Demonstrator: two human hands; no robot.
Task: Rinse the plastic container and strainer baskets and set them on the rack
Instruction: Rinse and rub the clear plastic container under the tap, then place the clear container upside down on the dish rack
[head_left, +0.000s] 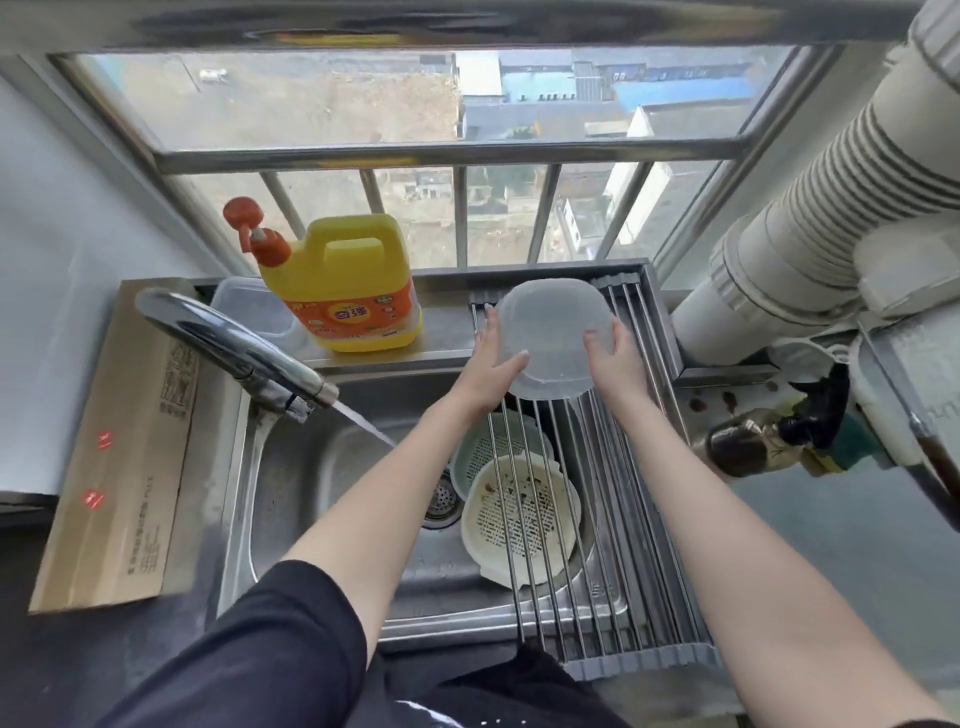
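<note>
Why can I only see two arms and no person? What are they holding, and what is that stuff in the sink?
The camera sits on the person's head and looks down, so you see only their arms. The left hand and right hand hold a clear plastic container upside down over the metal rack across the sink. Under the rack lie two strainer baskets, a green one and a white one with bits of dirt. Water runs from the tap. A yellow soap bottle stands behind.

Yellow detergent jug (349, 291), running faucet (234, 348), cardboard box (124, 457)
</note>
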